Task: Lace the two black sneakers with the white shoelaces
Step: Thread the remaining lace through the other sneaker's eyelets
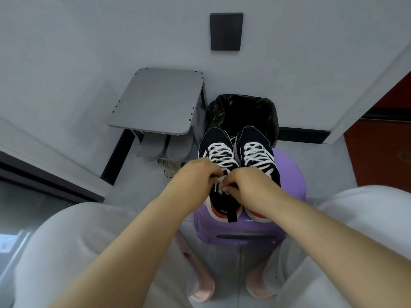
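Left sneaker (214, 135): black, with a red-and-white heel; it lies on the left half of the purple stool (289, 174), heel at the near edge and toe pointing to the far edge.
Left shoelace (220, 153): white, crossed in rows up the sneaker's front; its loose ends come out near the shoe's opening, between the two hands.
Left hand (198, 172): fingers curled, pinching a strand of the left shoelace at the top of the lacing.
Right hand (251, 181): fingers curled, pinching the other strand just beside the left hand; the fingertips of the two hands almost meet.
Right sneaker (250, 134): black, touching the left sneaker side by side on the right half of the stool; the right forearm covers part of its heel.
Right shoelace (255, 152): white, laced in crossed rows; no hand touches it.
Waste bin (242, 110): lined with a black bag, just beyond the stool's far edge.
Grey side table (158, 101): left of the bin, with grey slippers (164, 145) beneath it.
Person: seated, grey trousers, pink slippers (200, 283) on the floor on either side of the stool's near edge.
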Demonstrator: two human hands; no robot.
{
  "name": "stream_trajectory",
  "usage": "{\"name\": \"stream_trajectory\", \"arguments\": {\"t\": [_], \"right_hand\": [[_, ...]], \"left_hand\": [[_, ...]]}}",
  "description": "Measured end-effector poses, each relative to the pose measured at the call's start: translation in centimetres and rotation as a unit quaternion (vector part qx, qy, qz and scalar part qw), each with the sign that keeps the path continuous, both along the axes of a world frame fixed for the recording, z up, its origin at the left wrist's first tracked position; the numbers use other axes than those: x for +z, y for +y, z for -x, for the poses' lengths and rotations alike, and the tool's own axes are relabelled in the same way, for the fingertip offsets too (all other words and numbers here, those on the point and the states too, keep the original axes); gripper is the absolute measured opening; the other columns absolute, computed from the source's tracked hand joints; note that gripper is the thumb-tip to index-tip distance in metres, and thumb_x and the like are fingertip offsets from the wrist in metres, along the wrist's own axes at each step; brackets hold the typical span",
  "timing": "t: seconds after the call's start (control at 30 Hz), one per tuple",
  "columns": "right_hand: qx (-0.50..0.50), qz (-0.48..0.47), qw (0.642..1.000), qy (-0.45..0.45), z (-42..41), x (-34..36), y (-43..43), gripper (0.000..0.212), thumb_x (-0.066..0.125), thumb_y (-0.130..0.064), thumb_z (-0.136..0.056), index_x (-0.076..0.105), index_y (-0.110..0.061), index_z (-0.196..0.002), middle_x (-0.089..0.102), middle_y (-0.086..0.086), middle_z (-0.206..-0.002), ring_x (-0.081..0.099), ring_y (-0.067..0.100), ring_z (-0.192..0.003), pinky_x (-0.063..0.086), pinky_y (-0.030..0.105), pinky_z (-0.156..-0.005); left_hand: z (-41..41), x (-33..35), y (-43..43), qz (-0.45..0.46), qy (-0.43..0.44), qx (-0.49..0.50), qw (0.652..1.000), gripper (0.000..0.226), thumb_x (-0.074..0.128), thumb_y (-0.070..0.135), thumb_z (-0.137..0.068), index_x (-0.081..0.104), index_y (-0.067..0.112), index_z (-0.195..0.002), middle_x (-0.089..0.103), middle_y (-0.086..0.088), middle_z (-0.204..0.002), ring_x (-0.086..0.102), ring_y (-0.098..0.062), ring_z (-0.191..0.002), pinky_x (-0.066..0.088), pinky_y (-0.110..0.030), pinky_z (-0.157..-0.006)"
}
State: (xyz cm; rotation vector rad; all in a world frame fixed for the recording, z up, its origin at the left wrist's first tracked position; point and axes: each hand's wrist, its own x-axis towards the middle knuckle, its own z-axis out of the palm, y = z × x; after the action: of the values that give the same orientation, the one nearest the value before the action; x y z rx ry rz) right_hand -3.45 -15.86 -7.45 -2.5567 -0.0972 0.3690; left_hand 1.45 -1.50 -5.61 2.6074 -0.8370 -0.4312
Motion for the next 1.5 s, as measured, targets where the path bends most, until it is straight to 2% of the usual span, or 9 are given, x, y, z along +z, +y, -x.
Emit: {"name": "stream_trajectory", "arguments": {"t": [0.13,0.3,0.53,0.7,0.77,0.87,0.97,1.17,1.5], "right_hand": [[0.035,-0.010,0.999,0.006,-0.4,1.6,-1.6,0.020,0.057,-0.021,-0.091,0.072,-0.025,-0.103,0.067,-0.015,-0.096,0.057,0.002,-0.087,0.039,0.006,-0.074],[-0.092,-0.079,0.992,-0.025,-0.4,2.4,-3.6,0.007,0.070,-0.019,-0.082,0.074,-0.025,-0.085,0.058,-0.022,-0.065,0.056,-0.013,-0.065,0.039,0.001,-0.060],[0.050,0.013,0.997,0.056,-0.5,1.1,-1.0,0.017,0.059,-0.026,-0.090,0.074,-0.028,-0.097,0.071,-0.007,-0.093,0.062,0.011,-0.088,0.049,0.029,-0.082],[-0.084,-0.054,0.994,-0.046,-3.0,1.7,-3.0,0.011,0.062,-0.028,-0.088,0.073,-0.024,-0.089,0.064,-0.013,-0.080,0.059,0.005,-0.077,0.043,0.016,-0.066],[-0.143,-0.094,0.983,-0.072,-4.7,1.5,-3.6,0.012,0.061,-0.026,-0.089,0.072,-0.023,-0.090,0.064,-0.014,-0.081,0.058,0.002,-0.077,0.041,0.013,-0.066],[-0.129,-0.070,0.988,-0.044,-6.7,0.6,-3.9,0.016,0.058,-0.020,-0.091,0.072,-0.021,-0.097,0.063,-0.012,-0.088,0.058,0.005,-0.085,0.041,0.018,-0.074],[-0.103,-0.032,0.994,-0.015,-8.0,-0.7,-3.7,0.020,0.054,-0.016,-0.092,0.071,-0.022,-0.100,0.062,-0.011,-0.096,0.056,0.007,-0.091,0.041,0.021,-0.080],[-0.123,-0.066,0.990,-0.023,-9.5,-2.1,-4.1,0.009,0.065,-0.027,-0.085,0.073,-0.022,-0.086,0.070,-0.008,-0.087,0.064,0.009,-0.086,0.050,0.026,-0.080],[-0.111,-0.051,0.992,-0.006,-9.8,-2.3,-3.5,0.011,0.064,-0.029,-0.085,0.071,-0.021,-0.083,0.066,-0.009,-0.074,0.058,0.006,-0.067,0.050,0.026,-0.068]], "left_hand": [[0.0,0.6,2.1,-0.025,0.080,0.029,0.996,0.024,0.061,0.032,-0.089,0.061,0.024,-0.111,0.058,0.009,-0.098,0.052,-0.007,-0.084,0.039,-0.019,-0.076],[0.7,0.4,1.0,-0.015,0.074,0.032,0.997,0.027,0.061,0.030,-0.088,0.063,0.023,-0.114,0.060,0.009,-0.091,0.050,-0.004,-0.078,0.036,-0.014,-0.072],[-0.1,-1.3,-0.8,-0.053,-0.004,0.019,0.998,0.012,0.068,0.030,-0.082,0.071,0.018,-0.085,0.061,0.005,-0.085,0.056,-0.015,-0.086,0.042,-0.025,-0.070],[-2.8,-0.4,0.1,0.103,0.083,0.130,0.983,0.017,0.070,0.024,-0.081,0.055,0.024,-0.074,0.054,0.010,-0.073,0.050,-0.008,-0.067,0.039,-0.019,-0.058],[-4.2,-0.7,-0.1,0.139,0.084,0.179,0.970,0.002,0.060,0.022,-0.089,0.059,0.021,-0.089,0.057,0.008,-0.082,0.051,-0.009,-0.075,0.039,-0.021,-0.064],[-5.7,-2.0,-1.2,0.145,0.103,0.220,0.959,0.019,0.050,0.020,-0.094,0.059,0.015,-0.111,0.058,0.004,-0.099,0.051,-0.010,-0.088,0.037,-0.023,-0.076],[-6.4,-3.2,-2.2,0.142,0.131,0.232,0.953,0.013,0.052,0.021,-0.093,0.060,0.014,-0.100,0.060,0.001,-0.095,0.056,-0.016,-0.091,0.038,-0.025,-0.076],[-7.4,-4.3,-2.9,0.121,0.171,0.251,0.945,0.020,0.054,0.028,-0.093,0.048,0.018,-0.076,0.050,0.004,-0.074,0.047,-0.010,-0.065,0.036,-0.025,-0.057],[-7.7,-4.6,-2.4,0.142,0.230,0.268,0.925,0.025,0.049,0.022,-0.095,0.045,0.018,-0.070,0.057,-0.012,-0.083,0.052,-0.024,-0.078,0.050,-0.049,-0.087]]}}
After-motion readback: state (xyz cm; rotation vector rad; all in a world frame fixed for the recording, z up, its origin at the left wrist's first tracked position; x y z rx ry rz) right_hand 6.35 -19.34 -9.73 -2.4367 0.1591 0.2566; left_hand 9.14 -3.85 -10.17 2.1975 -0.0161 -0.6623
